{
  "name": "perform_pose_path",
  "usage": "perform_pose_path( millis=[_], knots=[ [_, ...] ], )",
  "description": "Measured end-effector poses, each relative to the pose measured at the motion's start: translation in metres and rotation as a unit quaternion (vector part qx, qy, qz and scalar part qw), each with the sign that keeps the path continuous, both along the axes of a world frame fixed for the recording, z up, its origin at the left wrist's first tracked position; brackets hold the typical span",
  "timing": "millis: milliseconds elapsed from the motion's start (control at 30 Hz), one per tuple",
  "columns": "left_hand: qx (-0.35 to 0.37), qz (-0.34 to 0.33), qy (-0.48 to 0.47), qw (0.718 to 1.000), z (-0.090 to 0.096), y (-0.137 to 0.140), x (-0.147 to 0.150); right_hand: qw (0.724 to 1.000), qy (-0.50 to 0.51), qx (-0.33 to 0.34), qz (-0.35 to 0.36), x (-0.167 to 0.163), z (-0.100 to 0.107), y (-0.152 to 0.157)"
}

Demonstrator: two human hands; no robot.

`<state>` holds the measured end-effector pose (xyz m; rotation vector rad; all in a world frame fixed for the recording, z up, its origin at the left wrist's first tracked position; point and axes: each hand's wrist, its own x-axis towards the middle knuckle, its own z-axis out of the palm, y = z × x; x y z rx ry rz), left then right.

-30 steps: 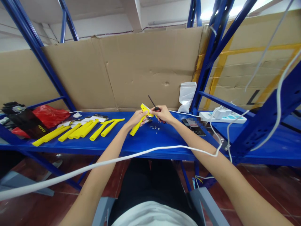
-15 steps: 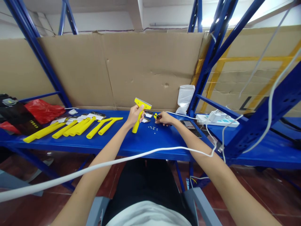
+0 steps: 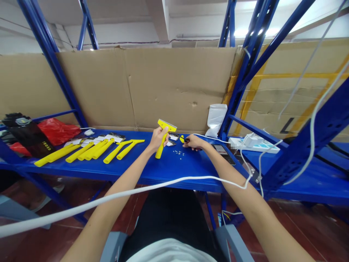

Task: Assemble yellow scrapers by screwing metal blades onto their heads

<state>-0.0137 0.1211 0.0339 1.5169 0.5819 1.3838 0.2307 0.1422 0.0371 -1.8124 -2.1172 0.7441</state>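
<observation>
My left hand (image 3: 158, 138) is wrapped round the handle of a yellow scraper (image 3: 168, 126), which stands nearly upright above the table with its blade edge at the top. Beside it, my right hand (image 3: 195, 142) is closed on a small black tool (image 3: 187, 140) whose kind I cannot make out. A small yellow piece (image 3: 182, 138) shows at the tool's left end; whether the two are joined is unclear. Several tiny pale parts (image 3: 179, 153) lie scattered between and below the hands. Dark-and-white cards (image 3: 173, 137) lie behind the scraper.
More yellow scrapers (image 3: 98, 150) lie in a row on the blue table (image 3: 163, 171), left of my hands. Further left are a black bottle (image 3: 29, 136) and a red bag (image 3: 58, 129). A phone (image 3: 225, 153) and power strip (image 3: 257, 143) sit right. A white cable (image 3: 152, 185) crosses in front.
The whole view has shifted slightly, with the scene sitting lower in the picture. Both hands keep their holds, the left on the scraper and the right on the black tool.
</observation>
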Motion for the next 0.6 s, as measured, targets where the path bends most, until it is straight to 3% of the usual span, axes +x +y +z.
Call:
perform_pose_path(
  millis=[600],
  knots=[
    [-0.073, -0.005, 0.019, 0.997, -0.004, 0.005, 0.000, 1.000, -0.015, -0.015, 0.023, 0.024, 0.008, 0.006]
  ],
)
